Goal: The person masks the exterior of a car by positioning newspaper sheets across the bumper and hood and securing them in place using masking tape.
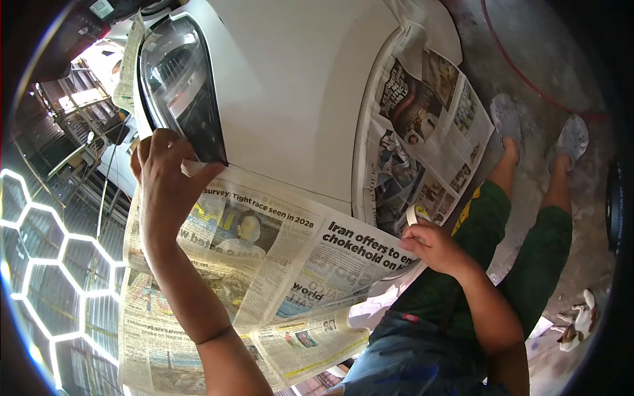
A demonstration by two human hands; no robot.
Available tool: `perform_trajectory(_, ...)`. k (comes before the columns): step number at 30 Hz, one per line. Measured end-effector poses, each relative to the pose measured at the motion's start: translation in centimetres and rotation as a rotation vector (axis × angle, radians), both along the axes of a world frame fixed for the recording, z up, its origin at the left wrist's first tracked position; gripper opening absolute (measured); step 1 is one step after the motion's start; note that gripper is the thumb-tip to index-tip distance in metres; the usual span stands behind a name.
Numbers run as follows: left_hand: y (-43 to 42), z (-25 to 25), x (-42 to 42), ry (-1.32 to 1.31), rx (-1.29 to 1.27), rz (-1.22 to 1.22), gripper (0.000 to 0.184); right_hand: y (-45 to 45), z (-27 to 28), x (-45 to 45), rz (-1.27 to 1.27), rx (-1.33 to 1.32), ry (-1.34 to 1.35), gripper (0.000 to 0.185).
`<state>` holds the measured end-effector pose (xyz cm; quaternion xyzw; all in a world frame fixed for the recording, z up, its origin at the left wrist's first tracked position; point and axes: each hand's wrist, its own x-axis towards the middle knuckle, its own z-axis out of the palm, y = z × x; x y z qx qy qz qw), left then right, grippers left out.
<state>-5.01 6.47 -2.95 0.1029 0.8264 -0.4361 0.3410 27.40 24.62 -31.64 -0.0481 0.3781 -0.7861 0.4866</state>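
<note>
A newspaper sheet hangs across the white car panel, its top edge along the panel's lower border. My left hand presses the sheet's upper corner just below the headlight, fingers bent over the edge and thumb apart. On the right, my right hand pinches the sheet's right edge, with a roll of tape at its fingers. More newspaper covers the curved wheel-arch area to the right of the panel.
Grey clogs on my feet stand on the concrete floor. A red hose runs along the floor at the upper right. A brown and white animal lies at the lower right. Hexagonal lights show at the left.
</note>
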Motion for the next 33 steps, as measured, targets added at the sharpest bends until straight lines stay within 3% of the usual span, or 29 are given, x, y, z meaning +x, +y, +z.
perform_trajectory(33,1.4,-0.4,-0.3,0.0,-0.038,0.013,0.039,-0.1,0.2,-0.2,-0.012,0.018,0.006,0.026)
